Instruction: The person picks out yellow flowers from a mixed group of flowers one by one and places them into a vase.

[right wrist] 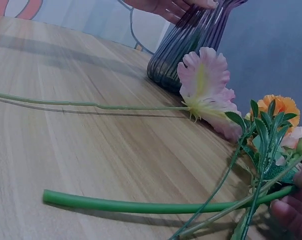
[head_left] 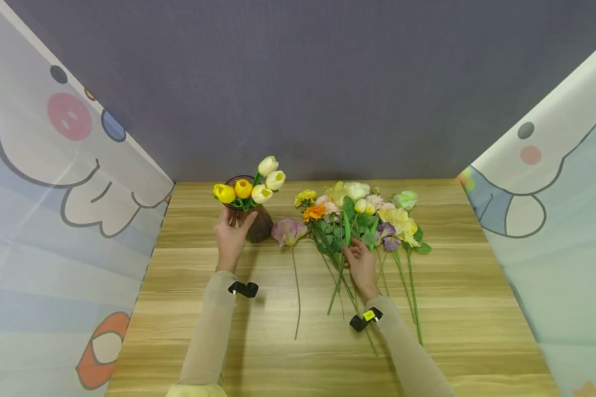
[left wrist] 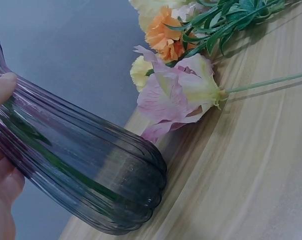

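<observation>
Left hand (head_left: 232, 237) and right hand (head_left: 361, 266) were bare. Left sleeve (head_left: 211, 325) and right sleeve (head_left: 409, 347) ran long, pale beige. Pale yellow fabric (head_left: 196, 391) showed at left elbow end. Left wrist unit (head_left: 249, 289) and right wrist unit (head_left: 358, 323) were black; yellow label (head_left: 369, 315) marked the latter.

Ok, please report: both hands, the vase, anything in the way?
Left hand grips vase, tulips in it. Right hand holds green stem. Pink flower between hands, maybe in the way.

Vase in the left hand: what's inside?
Greenery shows through the vase, with yellow tulips and white tulips at its mouth. The left hand and tulips cover part of the neck, so the stem count is unclear.
</observation>
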The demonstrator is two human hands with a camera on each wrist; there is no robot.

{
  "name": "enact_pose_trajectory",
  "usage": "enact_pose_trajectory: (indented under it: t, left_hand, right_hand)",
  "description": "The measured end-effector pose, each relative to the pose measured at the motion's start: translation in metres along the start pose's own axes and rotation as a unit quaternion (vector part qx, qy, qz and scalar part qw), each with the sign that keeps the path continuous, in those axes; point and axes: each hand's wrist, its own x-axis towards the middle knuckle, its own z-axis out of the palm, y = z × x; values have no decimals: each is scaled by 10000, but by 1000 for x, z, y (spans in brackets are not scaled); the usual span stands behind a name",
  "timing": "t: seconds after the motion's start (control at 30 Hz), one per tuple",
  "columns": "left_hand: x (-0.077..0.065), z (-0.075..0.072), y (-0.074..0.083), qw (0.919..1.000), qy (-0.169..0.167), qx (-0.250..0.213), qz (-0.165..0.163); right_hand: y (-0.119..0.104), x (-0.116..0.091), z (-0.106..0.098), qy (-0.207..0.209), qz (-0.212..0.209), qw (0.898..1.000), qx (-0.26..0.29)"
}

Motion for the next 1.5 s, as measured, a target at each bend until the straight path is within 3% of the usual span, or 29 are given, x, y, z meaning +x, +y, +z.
enact_pose_trajectory:
  t: [0.2,0.43,0.63,0.8,0.9,1.03,1.13,1.27,1.5]
  left_hand:
    - [2,-1,0,9994,-338,59,81]
    - [8,-15,-5,9954,-852,285,324]
    - [7,-21,-5,9923,-875,591,646]
    - [-6,-3,2,9908,-70,1114,765]
    - [-11,12,11,9896,591,1172,582]
    - [-9,21,19,9859,1095,1234,295]
    - [-8,19,20,9847,1059,1373,182]
    - [-8,11,19,9884,611,1378,185]
    - [-7,-3,15,9857,96,1486,795]
  right_hand:
    - [2,0,-5,62,-54,9997,218]
    - [-6,-2,-16,185,-312,9978,561]
    - [-13,-1,-24,522,-762,9895,1115]
    - [-28,-3,-29,786,-1149,9739,1793]
    - [-45,-4,-28,1033,-1592,9601,2056]
    - [-58,0,-24,1374,-2034,9434,2229]
    - [-62,3,-21,1632,-2161,9341,2326]
    - [-77,3,-20,1709,-2364,9155,2771]
    - [-118,2,-9,1306,-2750,8877,3455]
